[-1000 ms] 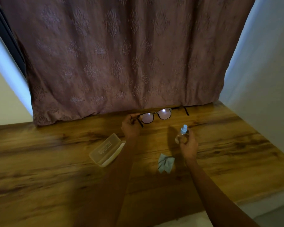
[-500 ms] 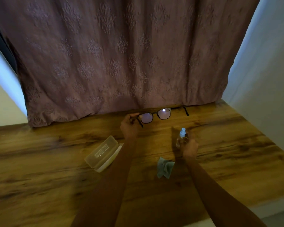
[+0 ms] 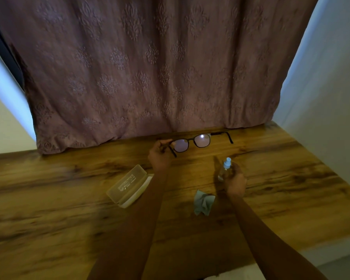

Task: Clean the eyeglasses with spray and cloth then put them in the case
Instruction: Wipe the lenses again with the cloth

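Observation:
Dark-framed eyeglasses [image 3: 192, 141] hang above the far part of the wooden table [image 3: 69, 199], temples unfolded. My left hand [image 3: 160, 155] pinches their left temple. My right hand [image 3: 234, 180] grips a small clear spray bottle [image 3: 225, 170] with a pale blue nozzle, held upright below and to the right of the glasses. A crumpled grey-blue cloth [image 3: 203, 202] lies on the table just left of my right wrist. A translucent beige glasses case [image 3: 127, 185] lies open on the table, partly behind my left forearm.
A mauve patterned curtain [image 3: 150, 67] hangs behind the table's far edge. A pale wall [image 3: 327, 98] borders the table on the right. The table's near edge runs across the lower right.
My right hand with the bottle has shifted slightly lower and turned the nozzle more upright. The glasses and left hand stay about where they were; the view has tilted a little.

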